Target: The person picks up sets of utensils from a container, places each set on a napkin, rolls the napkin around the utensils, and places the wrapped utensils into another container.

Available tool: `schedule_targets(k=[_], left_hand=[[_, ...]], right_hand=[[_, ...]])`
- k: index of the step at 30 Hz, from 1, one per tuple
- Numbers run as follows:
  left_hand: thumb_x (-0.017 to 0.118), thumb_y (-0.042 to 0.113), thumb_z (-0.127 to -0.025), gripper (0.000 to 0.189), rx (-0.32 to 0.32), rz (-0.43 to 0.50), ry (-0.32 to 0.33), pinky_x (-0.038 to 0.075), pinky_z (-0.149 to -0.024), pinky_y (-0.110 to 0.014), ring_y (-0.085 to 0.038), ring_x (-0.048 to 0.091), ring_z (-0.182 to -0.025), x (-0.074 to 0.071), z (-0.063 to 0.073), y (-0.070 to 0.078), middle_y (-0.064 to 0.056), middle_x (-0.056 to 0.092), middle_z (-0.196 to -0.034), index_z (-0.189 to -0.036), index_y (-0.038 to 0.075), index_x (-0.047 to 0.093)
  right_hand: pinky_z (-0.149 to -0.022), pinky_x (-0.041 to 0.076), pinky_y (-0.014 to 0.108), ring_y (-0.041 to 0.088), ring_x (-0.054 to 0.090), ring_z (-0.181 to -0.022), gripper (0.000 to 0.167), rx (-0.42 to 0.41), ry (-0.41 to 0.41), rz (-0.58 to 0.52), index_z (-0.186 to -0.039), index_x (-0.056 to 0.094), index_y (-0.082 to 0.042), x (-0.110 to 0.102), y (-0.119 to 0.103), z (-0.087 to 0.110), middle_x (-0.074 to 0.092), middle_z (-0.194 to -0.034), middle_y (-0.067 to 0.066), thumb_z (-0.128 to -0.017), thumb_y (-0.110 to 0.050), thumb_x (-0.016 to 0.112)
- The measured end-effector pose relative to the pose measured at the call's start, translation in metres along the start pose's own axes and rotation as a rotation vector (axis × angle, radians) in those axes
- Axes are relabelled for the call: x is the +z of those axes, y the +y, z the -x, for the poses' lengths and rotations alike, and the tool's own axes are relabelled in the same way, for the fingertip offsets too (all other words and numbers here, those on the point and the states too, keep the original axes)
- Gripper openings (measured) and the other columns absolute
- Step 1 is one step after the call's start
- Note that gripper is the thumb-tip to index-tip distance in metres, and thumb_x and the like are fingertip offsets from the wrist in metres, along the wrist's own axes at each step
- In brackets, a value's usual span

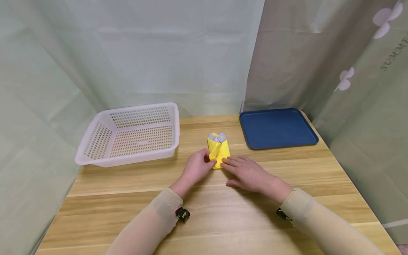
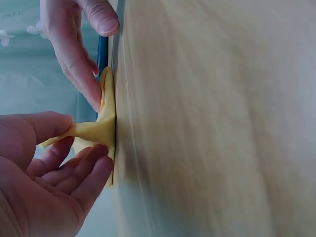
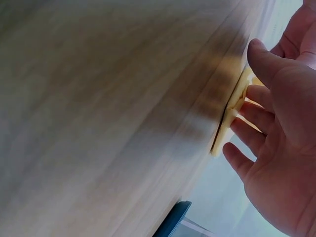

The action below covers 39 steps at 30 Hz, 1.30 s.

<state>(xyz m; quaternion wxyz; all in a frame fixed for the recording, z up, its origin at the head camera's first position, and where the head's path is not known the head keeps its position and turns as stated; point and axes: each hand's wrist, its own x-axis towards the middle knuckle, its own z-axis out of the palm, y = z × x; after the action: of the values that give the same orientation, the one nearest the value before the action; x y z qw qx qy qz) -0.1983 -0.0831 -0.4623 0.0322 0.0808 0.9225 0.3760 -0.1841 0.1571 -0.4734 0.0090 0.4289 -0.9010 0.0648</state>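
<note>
A yellow napkin (image 1: 224, 151) lies folded on the table, with a grey plastic fork (image 1: 215, 137) and spoon (image 1: 222, 137) poking out of its far end. Another grey utensil end shows at the left, mostly covered by the cloth. My left hand (image 1: 198, 165) pinches a raised flap of the napkin between thumb and finger; the left wrist view shows this flap (image 2: 89, 131) standing up from the rest. On the other side, my right hand (image 1: 250, 174) rests its extended fingertips (image 3: 243, 111) on the napkin's right near edge.
A white perforated plastic basket (image 1: 127, 161) stands at the back left. At the back right lies a blue tray (image 1: 278, 129). Pale curtains (image 1: 159, 53) hang behind and along both sides of the wooden table (image 1: 127, 219).
</note>
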Motion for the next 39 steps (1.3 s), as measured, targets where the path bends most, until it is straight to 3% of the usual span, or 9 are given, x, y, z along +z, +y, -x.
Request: schedule_targets(k=[6, 13, 20, 27, 39], left_hand=[[0.085, 0.022, -0.099, 0.02, 0.013, -0.084, 0.003, 0.049, -0.07, -0.035, -0.021, 0.057, -0.076, -0.004, 0.004, -0.002, -0.002, 0.065, -0.083, -0.095, 0.009, 0.069], [0.083, 0.018, -0.099, 0.017, 0.054, -0.135, 0.015, 0.049, -0.068, -0.036, -0.021, 0.057, -0.073, -0.006, 0.007, 0.002, -0.001, 0.065, -0.08, -0.093, 0.009, 0.071], [0.083, 0.016, -0.098, 0.012, 0.068, -0.123, 0.078, 0.051, -0.068, -0.036, -0.019, 0.059, -0.071, -0.004, 0.008, 0.008, -0.002, 0.072, -0.082, -0.094, 0.008, 0.076], [0.083, 0.018, -0.1, 0.011, 0.057, -0.074, 0.089, 0.053, -0.069, -0.035, -0.017, 0.062, -0.074, 0.0, 0.009, 0.012, -0.001, 0.076, -0.087, -0.098, 0.007, 0.08], [0.084, 0.018, -0.098, 0.011, 0.155, -0.104, 0.16, 0.055, -0.07, -0.038, -0.017, 0.066, -0.074, 0.011, 0.002, 0.017, 0.0, 0.078, -0.085, -0.092, 0.01, 0.08]], right_hand=[[-0.123, 0.041, 0.06, 0.037, 0.053, -0.15, 0.071, 0.0, 0.001, 0.003, -0.159, 0.058, -0.006, -0.001, 0.0, -0.001, 0.057, -0.163, 0.014, -0.104, -0.046, 0.078], [-0.122, 0.042, 0.06, 0.037, 0.052, -0.15, 0.07, 0.002, -0.007, -0.002, -0.159, 0.059, -0.006, -0.002, -0.001, -0.001, 0.057, -0.162, 0.014, -0.104, -0.046, 0.077], [-0.123, 0.041, 0.06, 0.037, 0.052, -0.151, 0.071, 0.008, -0.012, -0.004, -0.16, 0.058, -0.007, -0.002, -0.001, -0.001, 0.056, -0.164, 0.014, -0.104, -0.046, 0.077], [-0.122, 0.042, 0.061, 0.037, 0.053, -0.15, 0.071, -0.003, 0.005, -0.004, -0.159, 0.059, -0.006, -0.001, -0.001, -0.001, 0.057, -0.163, 0.015, -0.103, -0.046, 0.078], [-0.121, 0.043, 0.059, 0.035, 0.054, -0.149, 0.072, -0.005, 0.014, 0.014, -0.16, 0.058, -0.006, 0.0, -0.001, 0.0, 0.057, -0.162, 0.013, -0.103, -0.045, 0.078]])
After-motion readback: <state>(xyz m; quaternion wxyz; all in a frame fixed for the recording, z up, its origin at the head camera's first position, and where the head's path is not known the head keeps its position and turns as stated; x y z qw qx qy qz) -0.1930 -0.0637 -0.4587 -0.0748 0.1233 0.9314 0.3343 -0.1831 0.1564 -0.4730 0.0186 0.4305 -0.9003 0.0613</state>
